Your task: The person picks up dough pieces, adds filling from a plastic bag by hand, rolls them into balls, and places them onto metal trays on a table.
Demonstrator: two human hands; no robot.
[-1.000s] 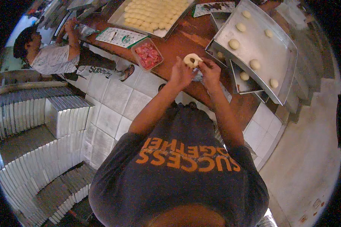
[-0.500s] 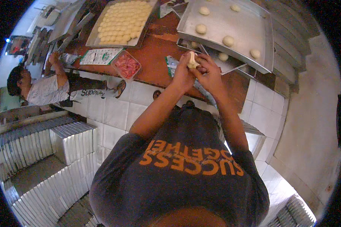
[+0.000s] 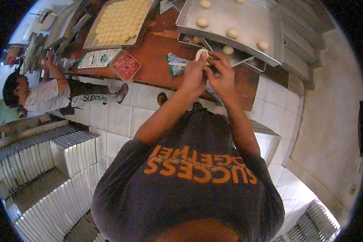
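A small flattened round of pale dough point(image 3: 200, 53) is held up over the front edge of the brown table. My left hand point(image 3: 195, 76) is closed around it, thumb pressed on its face. Close against its right side is my right hand point(image 3: 222, 76), fingers bent and pinching toward the dough's edge; its fingertips partly hide that edge. Beyond my hands, a large metal tray point(image 3: 254, 22) carries several widely spaced dough balls point(image 3: 232, 33). Left of my hands lies a green and silver packet point(image 3: 176, 64), partly behind my left hand.
A clear tub of red, chunky filling point(image 3: 126, 67) stands at the table's front edge, beside a white and green carton point(image 3: 99, 59). Behind it, a tray point(image 3: 140, 29) is packed with dough pieces. A person point(image 3: 44, 90) works at far left. Metal pans point(image 3: 76, 153) are stacked lower left.
The dough, bunched up between my fingers before, now shows a flatter, rounder face. My right fingers have shifted along its edge. The whole view has moved slightly.
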